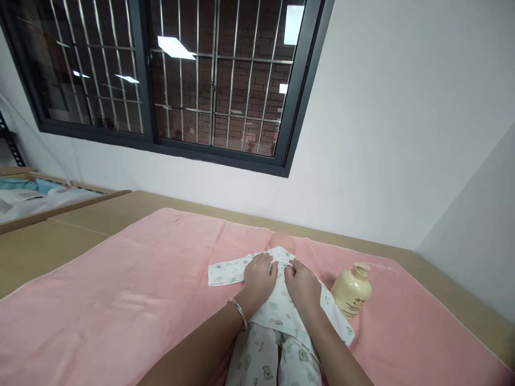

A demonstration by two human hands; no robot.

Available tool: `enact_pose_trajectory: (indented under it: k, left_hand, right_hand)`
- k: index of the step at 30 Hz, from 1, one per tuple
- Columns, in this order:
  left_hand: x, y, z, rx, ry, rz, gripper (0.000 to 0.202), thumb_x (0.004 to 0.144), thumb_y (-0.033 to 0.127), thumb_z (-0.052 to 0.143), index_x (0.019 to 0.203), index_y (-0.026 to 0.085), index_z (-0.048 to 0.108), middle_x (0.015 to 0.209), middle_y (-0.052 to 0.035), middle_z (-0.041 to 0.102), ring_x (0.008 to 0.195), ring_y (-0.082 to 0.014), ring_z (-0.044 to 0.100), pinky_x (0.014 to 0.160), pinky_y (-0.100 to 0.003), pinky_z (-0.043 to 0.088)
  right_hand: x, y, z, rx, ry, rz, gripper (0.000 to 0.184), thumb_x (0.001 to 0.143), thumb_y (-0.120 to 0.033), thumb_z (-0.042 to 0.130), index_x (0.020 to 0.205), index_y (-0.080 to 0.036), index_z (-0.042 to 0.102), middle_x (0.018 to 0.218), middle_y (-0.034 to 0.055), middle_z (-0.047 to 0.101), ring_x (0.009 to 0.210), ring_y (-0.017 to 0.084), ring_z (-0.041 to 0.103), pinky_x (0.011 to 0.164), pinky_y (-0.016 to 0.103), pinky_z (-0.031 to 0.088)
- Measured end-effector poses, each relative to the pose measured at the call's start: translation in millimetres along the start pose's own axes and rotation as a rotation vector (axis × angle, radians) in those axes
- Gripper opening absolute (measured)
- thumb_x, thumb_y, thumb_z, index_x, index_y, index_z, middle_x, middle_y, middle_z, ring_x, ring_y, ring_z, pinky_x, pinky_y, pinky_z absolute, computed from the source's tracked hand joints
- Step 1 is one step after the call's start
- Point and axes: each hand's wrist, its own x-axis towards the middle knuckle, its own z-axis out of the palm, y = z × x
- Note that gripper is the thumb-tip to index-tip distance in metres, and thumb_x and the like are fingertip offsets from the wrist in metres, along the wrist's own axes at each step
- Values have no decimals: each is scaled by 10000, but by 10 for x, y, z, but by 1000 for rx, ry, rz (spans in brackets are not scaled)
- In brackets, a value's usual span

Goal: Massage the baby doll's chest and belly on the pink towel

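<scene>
A baby doll [282,241] lies on its back on a pink blanket [132,300], its smooth head pointing away from me. It wears a white printed baby shirt [277,308] with long sleeves and matching printed pants [263,359]. On the left of the chest, my left hand [259,279], with a silver bangle at the wrist, is closed on the shirt's fabric near the neck. Just across from it, my right hand [303,287] pinches the fabric too. Both thumbs face each other at the middle. One sleeve stretches out flat to the left; the other angles down to the right.
A pale yellow pump-style bottle [352,289] stands close to the right sleeve. The blanket covers a tan tabletop [76,236] against a white wall [370,123]. A barred window [217,80] is above. At far left, a wooden-edged bin [48,201] holds cloths.
</scene>
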Motion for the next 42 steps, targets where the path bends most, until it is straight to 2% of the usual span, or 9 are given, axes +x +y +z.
enact_pose_trajectory:
  k: [3, 6, 9, 14, 17, 21, 28, 34, 42]
  left_hand:
    - [62, -48, 21, 44, -44, 65, 342, 947, 326, 437, 1218, 196, 601, 1255, -94, 640, 1203, -246, 547, 1041, -435, 429]
    - [100, -68, 23, 37, -90, 199, 331, 959, 291, 409, 1217, 208, 600, 1273, -75, 631, 1211, -225, 543, 1044, -413, 429]
    - [78, -34, -4, 17, -63, 243, 296, 965, 248, 387, 1101, 216, 648, 1182, -53, 676, 1127, -192, 596, 1008, -356, 455]
    - [16, 48, -38, 103, -65, 126, 289, 968, 265, 381, 911, 204, 658, 946, -65, 713, 898, -197, 666, 842, -331, 517]
    - [31, 38, -18, 142, -88, 109, 277, 964, 278, 392, 1037, 194, 646, 1041, -85, 705, 988, -221, 652, 896, -365, 505]
    - [80, -37, 23, 123, -86, 190, 353, 962, 299, 402, 1245, 165, 565, 1272, -102, 629, 1214, -256, 547, 1044, -431, 428]
    - [117, -41, 18, 26, -108, 305, 310, 954, 211, 404, 1182, 226, 614, 1186, -55, 686, 1099, -207, 624, 996, -388, 484]
    - [40, -25, 62, -2, -18, 208, 285, 941, 184, 410, 1067, 223, 663, 1096, -55, 718, 1040, -215, 653, 955, -397, 513]
    - [1, -49, 115, -68, 18, 96, 356, 910, 189, 409, 1177, 201, 644, 1233, -62, 668, 1173, -226, 588, 1057, -441, 451]
  right_hand:
    - [115, 113, 73, 41, -29, -105, 485, 906, -250, 321, 1312, -166, 572, 1381, 87, 551, 1311, 213, 447, 1070, 346, 304]
    - [169, 153, 85, 49, -65, -163, 508, 896, -230, 322, 1349, -149, 539, 1422, 95, 509, 1344, 212, 407, 1105, 370, 260]
    - [99, 89, 25, 36, -34, -152, 441, 891, -224, 344, 1215, -185, 642, 1269, 84, 635, 1200, 206, 546, 990, 306, 365]
    - [-31, 1, -44, 15, 38, 18, 353, 895, -296, 384, 1020, -236, 709, 1013, 64, 729, 963, 215, 654, 763, 268, 423]
    - [31, 60, 1, 54, 38, -19, 395, 888, -294, 385, 1143, -211, 675, 1169, 77, 686, 1108, 218, 604, 872, 285, 419]
    - [173, 178, 89, 79, -34, -142, 505, 887, -247, 342, 1333, -149, 558, 1395, 88, 539, 1311, 206, 452, 1084, 337, 297]
    - [122, 131, 72, 124, -20, -201, 482, 868, -169, 355, 1260, -212, 633, 1337, 56, 595, 1250, 209, 519, 1084, 343, 306]
    - [-18, 55, 13, 188, 44, -55, 432, 895, -229, 363, 1190, -248, 678, 1199, 38, 684, 1168, 221, 586, 930, 295, 434]
    - [57, 126, 82, 213, 36, -73, 499, 884, -246, 320, 1260, -142, 631, 1351, 103, 577, 1327, 235, 447, 1076, 359, 348]
